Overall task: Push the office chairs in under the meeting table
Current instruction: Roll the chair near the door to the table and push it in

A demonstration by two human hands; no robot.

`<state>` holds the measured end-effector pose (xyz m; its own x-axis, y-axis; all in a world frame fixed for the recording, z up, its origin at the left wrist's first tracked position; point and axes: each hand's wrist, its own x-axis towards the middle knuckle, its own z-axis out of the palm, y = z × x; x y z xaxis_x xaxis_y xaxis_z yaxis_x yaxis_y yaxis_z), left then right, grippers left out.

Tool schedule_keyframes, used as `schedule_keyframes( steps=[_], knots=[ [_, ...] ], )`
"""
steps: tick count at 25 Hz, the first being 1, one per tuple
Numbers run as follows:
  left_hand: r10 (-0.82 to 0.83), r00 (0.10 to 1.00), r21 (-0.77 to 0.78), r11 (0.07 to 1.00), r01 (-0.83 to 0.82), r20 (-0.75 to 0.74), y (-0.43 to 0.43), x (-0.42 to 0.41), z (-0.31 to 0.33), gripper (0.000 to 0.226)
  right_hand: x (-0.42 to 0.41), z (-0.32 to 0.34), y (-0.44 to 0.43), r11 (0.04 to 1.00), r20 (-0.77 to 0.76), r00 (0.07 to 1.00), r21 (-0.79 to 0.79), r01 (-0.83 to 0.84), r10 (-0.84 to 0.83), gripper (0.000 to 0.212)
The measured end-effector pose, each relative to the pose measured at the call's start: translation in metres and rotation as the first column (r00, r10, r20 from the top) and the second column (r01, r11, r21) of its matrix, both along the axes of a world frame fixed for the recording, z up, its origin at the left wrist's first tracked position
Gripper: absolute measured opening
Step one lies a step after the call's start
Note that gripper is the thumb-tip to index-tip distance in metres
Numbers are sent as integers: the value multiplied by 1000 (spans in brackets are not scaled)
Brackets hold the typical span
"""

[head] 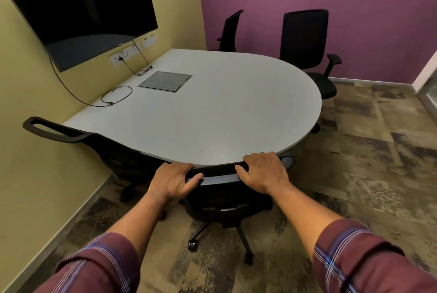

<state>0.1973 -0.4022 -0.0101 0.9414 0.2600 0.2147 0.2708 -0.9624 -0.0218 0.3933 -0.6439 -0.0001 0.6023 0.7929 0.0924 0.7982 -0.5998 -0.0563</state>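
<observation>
— Purple and yellow walls meet in the corner behind a grey meeting table (pixel 224 108) with a rounded end; a dark screen (pixel 78 6) hangs on the yellow wall, and patchy carpet (pixel 369 174) covers the floor.

— Where are the person's hands?

— Both sit on the top rail of the nearest chair (pixel 220 188). The left hand (pixel 171 180) has its fingers curled over the rail with the thumb along its near face; the right hand (pixel 262 172) wraps over the rail the same way, so both are closed around it. Checked sleeves show at the bottom.

— And that chair?

— Its backrest top touches or nearly touches the table's rounded edge, with the seat hidden beneath and the wheeled base on the carpet.

— Others?

— One chair at the left (pixel 78 136) is tucked in beside the yellow wall. A chair at the far right (pixel 307 51) stands out from the table, seat exposed. Another far chair (pixel 230 30) stands by the purple wall. Cables (pixel 118 94) lie on the tabletop near a flush hatch (pixel 165 81).
</observation>
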Motion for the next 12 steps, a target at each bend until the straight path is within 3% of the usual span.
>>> schedule_keyframes(
  steps=[4, 9, 12],
  knots=[
    [-21, 999, 5, 1000, 21, 29, -1, -5, -2, 81, -5, -1, -1, 999, -17, 1000, -31, -11, 11, 67],
    [55, 993, -19, 998, -57, -106, -7, -2, 5, 103, 0, -1, -4, 998, -85, 996, -49, -40, 36, 80],
    [99, 980, -146, 981, -125, -172, -10, 7, 14, 103, 7, 4, -5, 998, -164, 985, -23, -54, 49, 84]
  ],
)
